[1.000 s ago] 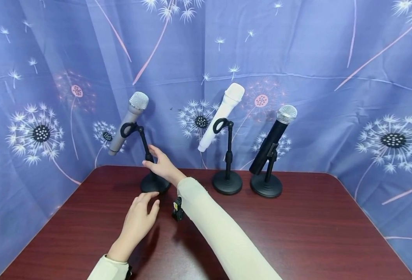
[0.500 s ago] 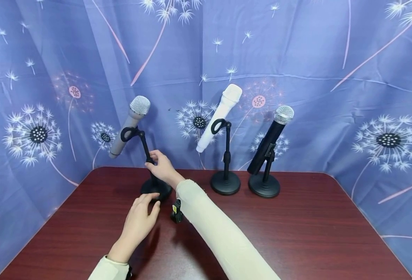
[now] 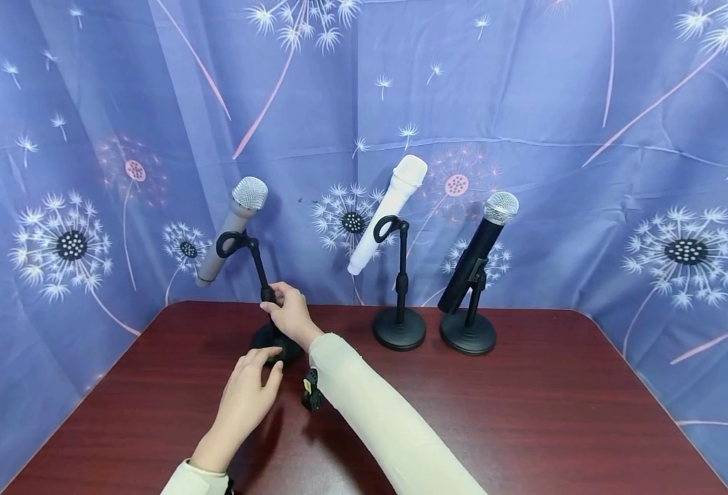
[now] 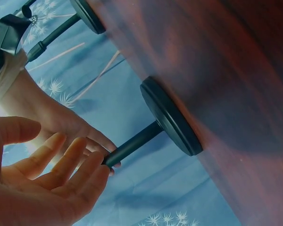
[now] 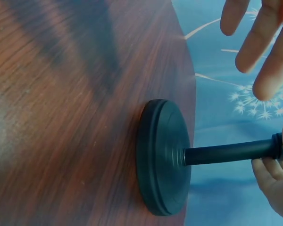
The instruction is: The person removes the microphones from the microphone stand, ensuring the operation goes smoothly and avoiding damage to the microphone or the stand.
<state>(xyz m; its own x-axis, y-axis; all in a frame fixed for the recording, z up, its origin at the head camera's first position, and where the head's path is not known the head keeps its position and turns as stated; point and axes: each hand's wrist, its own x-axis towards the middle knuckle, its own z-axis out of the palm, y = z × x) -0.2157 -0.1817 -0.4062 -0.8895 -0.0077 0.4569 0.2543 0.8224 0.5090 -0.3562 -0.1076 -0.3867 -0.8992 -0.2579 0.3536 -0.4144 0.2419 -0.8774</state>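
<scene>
fingers of the right hand (image 3: 291,313) curl round the pole of the leftmost black stand (image 3: 260,268), thumb on one side near the collar, so that hand grips it. the left hand (image 3: 249,392) is open, its fingers loosely bent and spread in front of the stand's round base (image 5: 167,162); the right wrist view shows its fingertips apart from the pole, and it holds nothing. the base stands on the reddish-brown table (image 3: 524,412), near its back edge, partly hidden behind the hands in the head view.

at the top of this stand a grey microphone (image 3: 235,218) sits tilted, its silver mesh head up and to the right; a loop-shaped holder overlaps its body, though whether it goes right round cannot be told.

in the middle, a white microphone (image 3: 385,210) leans the same way on a second stand (image 3: 403,254). just beside it, a black microphone (image 3: 478,254) with a silver head leans on a third stand (image 3: 467,337). both sleeves are pale, and a small black device (image 3: 312,390) shows at the right wrist. behind hangs a blue curtain (image 3: 555,103) printed with dandelions.
</scene>
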